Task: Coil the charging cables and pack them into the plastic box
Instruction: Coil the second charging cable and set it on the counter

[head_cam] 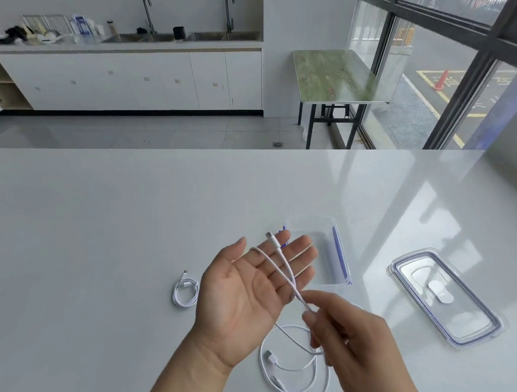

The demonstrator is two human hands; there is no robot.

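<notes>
Head view is all I have here. What are the hands doing on your screen?

I see the left hand (245, 291) held palm up above the worktop (101, 237), fingers straight and together. The loose cable (282, 263) lies across those fingers, its small plug poking past the fingertips.

And the right hand?

The right hand (350, 339) is nearer to me and lower. Its thumb and forefinger pinch that same loose cable just below the left palm. From the pinch the rest drops to the worktop and sprawls in wide loops with the USB plug lying among them.

Where's the other one?

I make out a coiled cable (185, 292) flat on the worktop, just left of the left wrist, wound in a neat ring and touching neither hand.

And the plastic box?

The plastic box (332, 258) stands open on the worktop right behind the left fingertips, clear with blue clips along its right side. I see no cable in it. Its lid (441, 296) lies flat off to the right, apart from the box.
</notes>
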